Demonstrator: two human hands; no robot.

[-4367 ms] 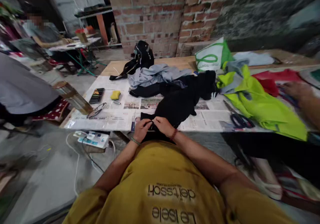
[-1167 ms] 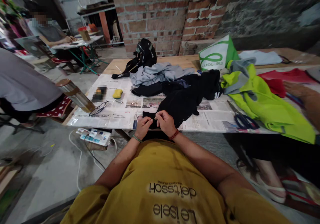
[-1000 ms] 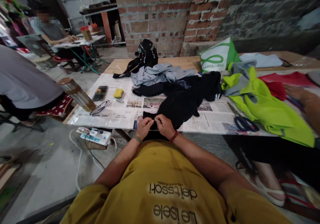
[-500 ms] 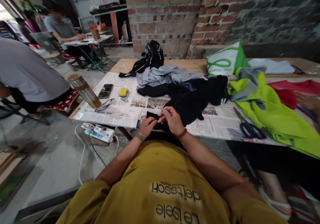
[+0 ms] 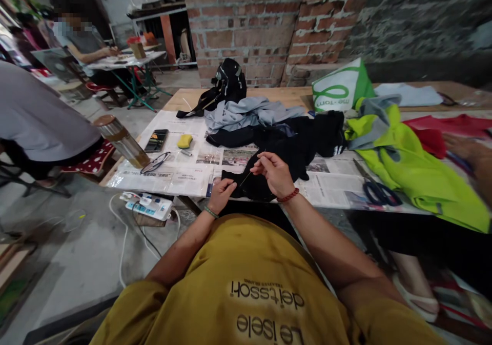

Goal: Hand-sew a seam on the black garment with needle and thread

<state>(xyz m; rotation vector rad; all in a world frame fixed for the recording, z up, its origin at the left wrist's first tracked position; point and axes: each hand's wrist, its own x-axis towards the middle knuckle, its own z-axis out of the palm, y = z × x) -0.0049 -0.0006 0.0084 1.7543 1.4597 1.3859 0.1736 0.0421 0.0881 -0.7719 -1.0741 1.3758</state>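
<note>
A black garment [image 5: 284, 147] lies across the table's front, and its near end reaches toward me. My left hand [image 5: 222, 194] pinches the edge of this black cloth between thumb and fingers. To the right and slightly higher, my right hand [image 5: 272, 173] is closed around a thin needle-like tool [image 5: 245, 179]. The tool slants down toward the cloth beside my left fingertips; whether its tip touches the cloth I cannot tell. Its exact kind is too fine to make out.
Dark-handled scissors [image 5: 380, 192] and a yellow-green garment [image 5: 418, 165] lie to the right. Glasses [image 5: 156, 163], a phone [image 5: 157, 140], a yellow block [image 5: 185, 141] and a steel flask [image 5: 122, 141] are left. A power strip [image 5: 148, 206] sits below the table's edge. A person [image 5: 42, 109] sits at left.
My right hand has moved up and right, away from my left hand, and the thin tool now shows between them. My left hand stays on the black garment. The view has shifted slightly.
</note>
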